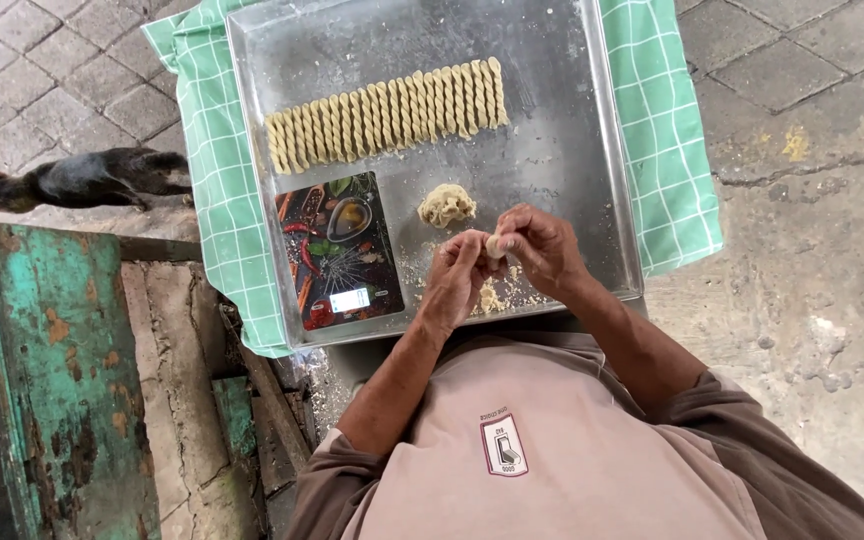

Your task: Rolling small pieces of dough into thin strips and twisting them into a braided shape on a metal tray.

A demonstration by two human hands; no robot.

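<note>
Small pale dough lump [494, 245] between fingertips

Tray [572, 180]: silver-grey metal. Cloth [667, 130] under it: green, white grid check. Twisted dough sticks [387, 112], far row: pale yellow. Dough lump [446, 205]: beige. Scale [340, 248], left: dark, red-green-orange spice picture. Cat [82, 180], far left: black-brown. Door [62, 390], near left: flaking turquoise, rust patches.

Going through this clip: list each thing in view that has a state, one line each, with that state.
Left hand: pinching the dough piece.
Right hand: pinching the same piece from the other side.
Dough piece: small, held above the tray between both hands.
Dough lump: loose on the tray, untouched.
Twisted dough sticks: shaped, laid side by side in a row.
Kitchen scale: flat on the tray, nothing on it.
Metal tray: resting on the green checked cloth.
Cat: standing on the paving.
</note>
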